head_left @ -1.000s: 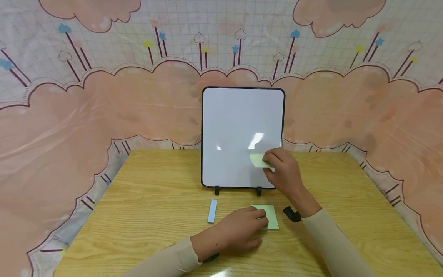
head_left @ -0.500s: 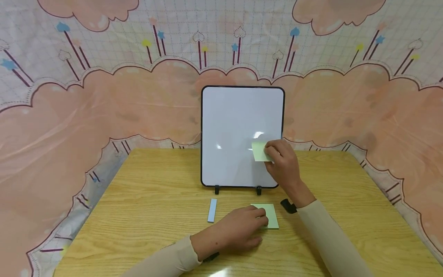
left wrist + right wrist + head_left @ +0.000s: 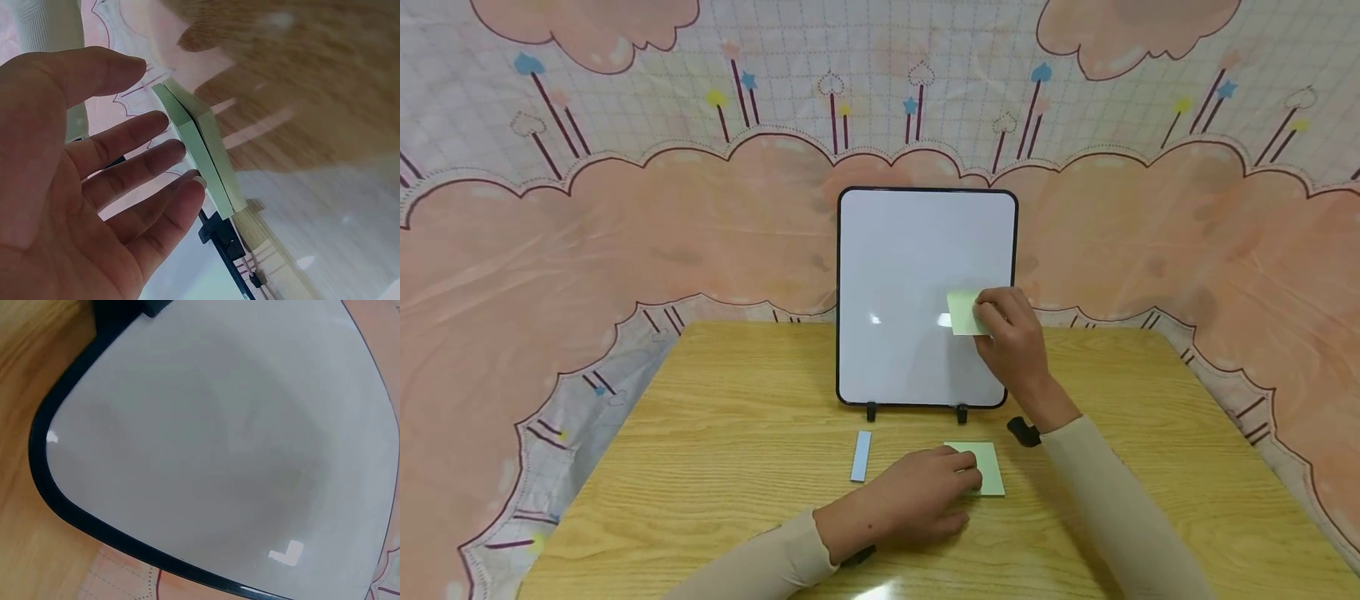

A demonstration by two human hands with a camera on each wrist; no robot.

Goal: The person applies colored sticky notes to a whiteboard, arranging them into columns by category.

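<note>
In the head view my right hand point(image 3: 1017, 337) pinches a pale green sticky note point(image 3: 962, 312) by its right part, in front of the lower right of a white board point(image 3: 910, 242). The right wrist view is filled by the board point(image 3: 206, 444); neither hand nor note shows there. My left hand point(image 3: 921, 496) rests with relaxed fingers on a pad of green sticky notes point(image 3: 991, 475) on the table. From the left wrist, the fingertips of that hand point(image 3: 94, 162) lie right at the pad point(image 3: 197, 150), thumb held apart.
The black-rimmed board stands upright on black feet point(image 3: 962, 413) toward the back of the wooden table point(image 3: 737, 392). Left of the pad lies a narrow light blue strip point(image 3: 861, 457). A patterned cloth point(image 3: 715, 217) hangs behind and at both sides.
The right hand has risen with the sticky note, which now faces the board more upright. The left hand stays in place on the pad.
</note>
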